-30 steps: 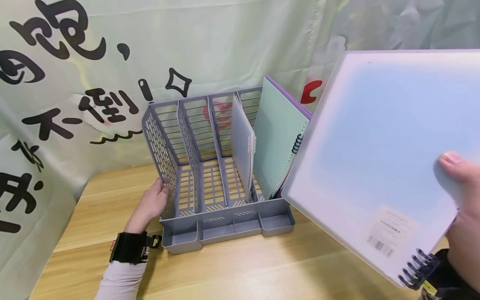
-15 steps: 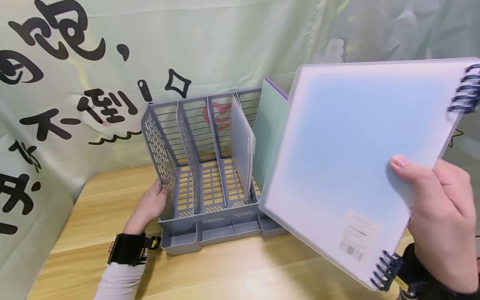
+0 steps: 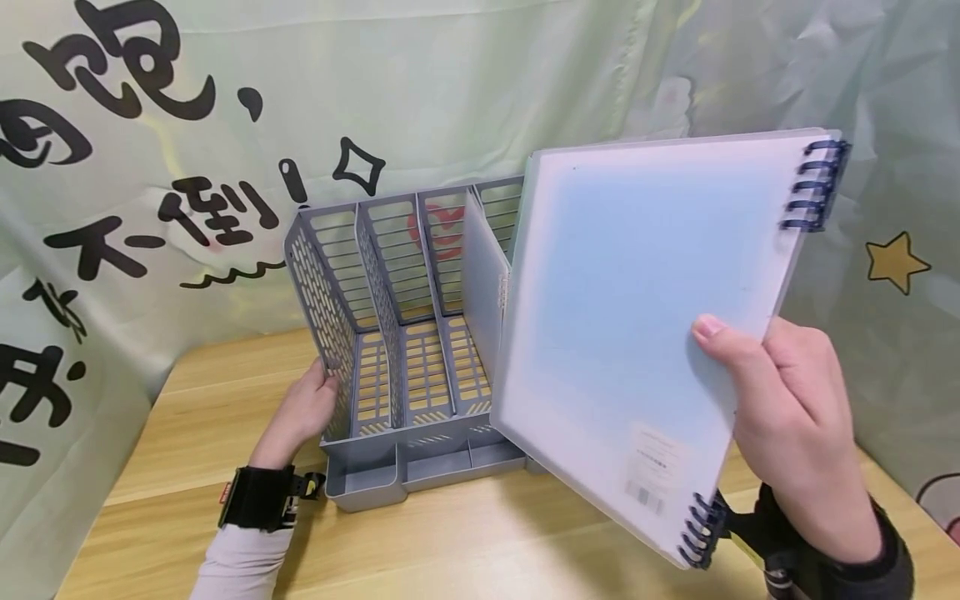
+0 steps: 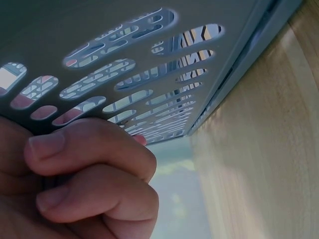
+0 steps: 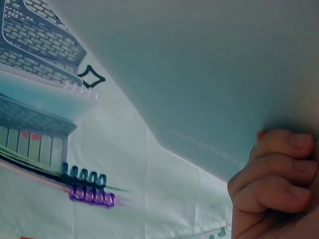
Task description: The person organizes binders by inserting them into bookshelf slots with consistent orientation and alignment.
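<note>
My right hand holds a spiral notebook with a frosted, pale blue cover and dark coils, its thumb on the cover. The notebook is tilted in front of the right part of a grey desk file organizer, hiding that part in the head view. My left hand grips the organizer's left side wall; in the left wrist view its curled fingers lie against the slotted panel. A thin pale notebook stands in a slot. In the right wrist view, dark coils and purple coils mark standing notebooks.
The organizer stands on a wooden table, with small tray compartments along its front. Behind hangs a pale green cloth with black lettering and a yellow star.
My right hand has carried the pale blue notebook leftward, in front of the organizer's right end, covering most of the green notebook there. My left hand stays on the side wall.
</note>
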A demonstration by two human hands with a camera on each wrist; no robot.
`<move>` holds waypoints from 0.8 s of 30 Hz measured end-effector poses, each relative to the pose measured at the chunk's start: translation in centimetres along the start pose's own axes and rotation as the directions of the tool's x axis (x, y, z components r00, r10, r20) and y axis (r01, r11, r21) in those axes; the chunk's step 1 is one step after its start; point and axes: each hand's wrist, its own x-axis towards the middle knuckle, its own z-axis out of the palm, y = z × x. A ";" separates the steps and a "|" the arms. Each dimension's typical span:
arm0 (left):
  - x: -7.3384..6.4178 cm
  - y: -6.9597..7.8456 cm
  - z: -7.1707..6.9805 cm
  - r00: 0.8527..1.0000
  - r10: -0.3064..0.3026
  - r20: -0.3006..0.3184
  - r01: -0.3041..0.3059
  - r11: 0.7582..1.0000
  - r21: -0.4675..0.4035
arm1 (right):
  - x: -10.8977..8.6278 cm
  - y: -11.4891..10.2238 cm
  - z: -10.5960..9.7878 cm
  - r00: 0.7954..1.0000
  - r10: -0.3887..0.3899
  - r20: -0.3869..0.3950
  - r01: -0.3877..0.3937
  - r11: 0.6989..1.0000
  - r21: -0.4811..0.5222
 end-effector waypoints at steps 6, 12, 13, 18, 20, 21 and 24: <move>-0.1 0.0 0.0 1.000 0.008 -0.006 -0.008 1.000 0.010 | 1.5 -9.5 5.3 0.999 -0.047 -0.004 0.045 0.978 -0.202; 0.0 0.0 0.0 1.000 0.003 -0.003 -0.003 1.000 0.011 | 2.3 -10.1 7.0 0.997 -0.064 0.032 0.069 0.974 -0.215; 0.0 -0.1 0.0 1.000 0.004 -0.003 -0.004 1.000 0.011 | 2.4 -10.1 7.2 0.997 -0.074 0.032 0.079 0.971 -0.224; 0.0 -0.1 0.0 1.000 0.004 -0.003 -0.004 1.000 0.012 | 3.1 -10.6 8.4 0.994 -0.096 0.057 0.107 0.958 -0.264; 0.0 -0.1 -0.1 1.000 0.005 -0.002 -0.005 1.000 0.009 | 3.3 -10.7 8.8 0.992 -0.104 0.067 0.119 0.956 -0.268; 0.0 -0.1 -0.1 1.000 0.005 -0.001 -0.005 1.000 0.006 | 3.4 -10.7 9.1 0.992 -0.107 0.070 0.122 0.954 -0.273; -0.1 0.0 0.0 1.000 0.001 0.006 0.000 1.000 -0.005 | 3.7 -10.8 9.7 0.989 -0.123 0.078 0.140 0.949 -0.281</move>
